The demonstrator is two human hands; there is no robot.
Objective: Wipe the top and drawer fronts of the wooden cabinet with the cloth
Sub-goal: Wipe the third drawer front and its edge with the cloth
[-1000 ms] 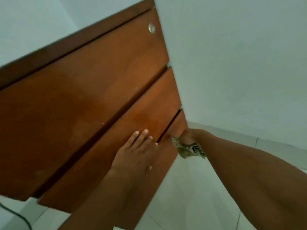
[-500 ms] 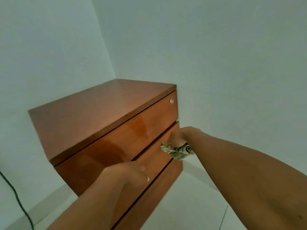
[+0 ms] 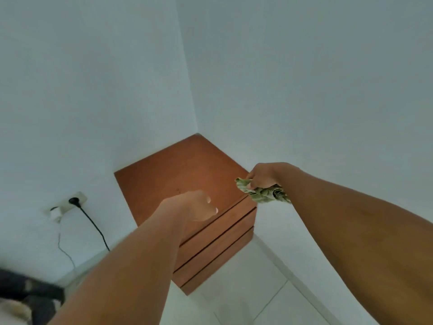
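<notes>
The wooden cabinet (image 3: pixel 178 170) stands in the corner of two white walls, seen from above, with its top bare and three drawer fronts (image 3: pixel 218 240) facing lower right. My right hand (image 3: pixel 262 175) hovers at the cabinet's right top edge, gripping a crumpled green patterned cloth (image 3: pixel 262 193). My left hand (image 3: pixel 192 207) is held over the front edge of the top, fingers loosely curled, holding nothing. My left forearm covers the left part of the drawer fronts.
A wall socket (image 3: pixel 75 201) with a black plug and cable (image 3: pixel 93 227) sits on the left wall, a thin wire hanging beside it. Dark fabric (image 3: pixel 30 294) lies at the lower left. White floor tiles (image 3: pixel 246 301) spread in front of the cabinet.
The view has risen from low beside the drawer fronts to above the cabinet. Both hands lifted off the drawers to the level of the top, the right hand still holding the cloth.
</notes>
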